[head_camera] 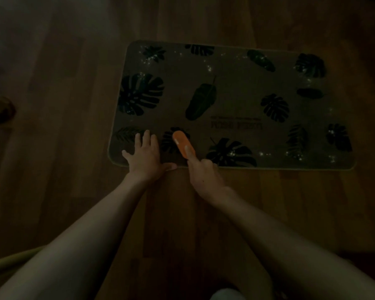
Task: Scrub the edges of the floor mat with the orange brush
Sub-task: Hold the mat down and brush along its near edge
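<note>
The room is dark. Two bare arms reach forward over the wooden floor (182, 213). The left hand (144, 155) lies flat with its fingers spread apart. It presses on the near edge of the floor mat (236, 100), close to the mat's near left corner, and its thumb points toward the right hand. The right hand (204, 176) is just beside it. It is closed around the handle of the orange brush (183, 144), with one finger lying along the top. The brush points away from the person and sits on the mat just inside the near edge, between the two hands and a little past them. It lies over a dark leaf picture. The mat stretches far to the right of both hands. It has many dark leaf shapes, some blurry writing in the middle, and small shiny spots near its edges.
</note>
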A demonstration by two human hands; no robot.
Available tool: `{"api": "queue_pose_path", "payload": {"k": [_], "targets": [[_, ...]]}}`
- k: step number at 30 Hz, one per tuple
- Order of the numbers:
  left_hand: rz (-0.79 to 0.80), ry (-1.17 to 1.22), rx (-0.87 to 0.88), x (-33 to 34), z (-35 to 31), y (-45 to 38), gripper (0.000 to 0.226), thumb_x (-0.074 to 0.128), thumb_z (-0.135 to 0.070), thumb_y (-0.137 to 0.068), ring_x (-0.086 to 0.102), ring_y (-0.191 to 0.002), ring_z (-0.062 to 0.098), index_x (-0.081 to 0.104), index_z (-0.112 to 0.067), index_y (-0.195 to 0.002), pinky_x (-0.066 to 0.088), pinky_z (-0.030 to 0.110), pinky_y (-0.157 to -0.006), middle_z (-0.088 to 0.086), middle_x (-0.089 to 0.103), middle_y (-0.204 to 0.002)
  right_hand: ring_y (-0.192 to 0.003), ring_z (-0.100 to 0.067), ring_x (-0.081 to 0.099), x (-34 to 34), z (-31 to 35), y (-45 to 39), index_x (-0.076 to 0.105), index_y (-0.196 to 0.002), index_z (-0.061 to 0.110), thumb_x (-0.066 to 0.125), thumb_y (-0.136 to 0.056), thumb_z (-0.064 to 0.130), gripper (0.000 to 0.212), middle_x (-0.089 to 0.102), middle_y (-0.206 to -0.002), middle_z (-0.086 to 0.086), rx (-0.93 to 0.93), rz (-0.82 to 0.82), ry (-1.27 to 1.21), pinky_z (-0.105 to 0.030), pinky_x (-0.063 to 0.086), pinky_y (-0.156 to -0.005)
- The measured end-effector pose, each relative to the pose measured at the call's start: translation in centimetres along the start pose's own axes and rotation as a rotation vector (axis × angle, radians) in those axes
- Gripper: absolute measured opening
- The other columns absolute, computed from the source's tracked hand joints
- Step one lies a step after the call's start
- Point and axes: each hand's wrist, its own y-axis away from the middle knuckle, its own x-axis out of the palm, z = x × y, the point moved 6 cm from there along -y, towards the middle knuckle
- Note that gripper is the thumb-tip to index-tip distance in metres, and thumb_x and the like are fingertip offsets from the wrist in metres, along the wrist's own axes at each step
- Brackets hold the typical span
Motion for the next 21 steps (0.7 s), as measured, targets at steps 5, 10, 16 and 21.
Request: {"api": "queue_pose_path", "payload": {"k": [5,10,16,21], "targets": [[0.013,0.008,0.006,0.3,0.1,0.6,0.112,0.065,-0.073,-0.076,-0.009,-0.152,0.031,0.007,-0.024,-0.158,0.015,0.076,-0.109,-0.003,-0.009,-0.166,-0.073,-0.029,0.052,-0.7,-5.6,1.4,0.004,-0.16,0.029,0.033,-0.108,0.027,0.06,0.063,-0.106,-0.023,0.171,-0.066,-0.005,-0.034,0.035,-0.066],[0.04,0.024,0.063,-0.2,0.4,0.7,0.1,0.066,-0.058,-0.085,-0.008,-0.152,0.032,0.008,-0.025,-0.159,0.015,0.076,-0.109,-0.004,-0.007,-0.167,-0.056,-0.021,0.056,-0.9,-0.3,2.1,0.01,-0.16,0.03,0.035,-0.108,0.027,0.058,0.062,-0.077,-0.013,0.089,-0.135,-0.283,-0.031,0.038,-0.053],[0.024,0.036,0.115,-1.4,1.7,1.0,0.091,0.07,-0.038,-0.088,0.001,-0.153,0.024,0.015,-0.023,-0.159,0.025,0.068,-0.112,-0.004,0.002,-0.167,-0.06,-0.022,0.051,1.3,6.1,-0.7,0.009,-0.16,0.024,0.031,-0.108,0.031,0.057,0.065,-0.094,-0.019,0.016,-0.018,-0.255,-0.033,0.039,-0.057],[-0.009,0.016,0.099,-0.9,1.9,0.6,0.095,0.074,-0.042,-0.085,0.002,-0.153,0.024,0.017,-0.021,-0.158,0.027,0.067,-0.111,-0.002,0.004,-0.167,-0.075,-0.037,0.066,1.4,4.7,-0.5,0.013,-0.16,0.024,0.034,-0.107,0.026,0.057,0.066,-0.095,-0.023,-0.045,-0.013,-0.193,-0.042,0.052,-0.062]]}}
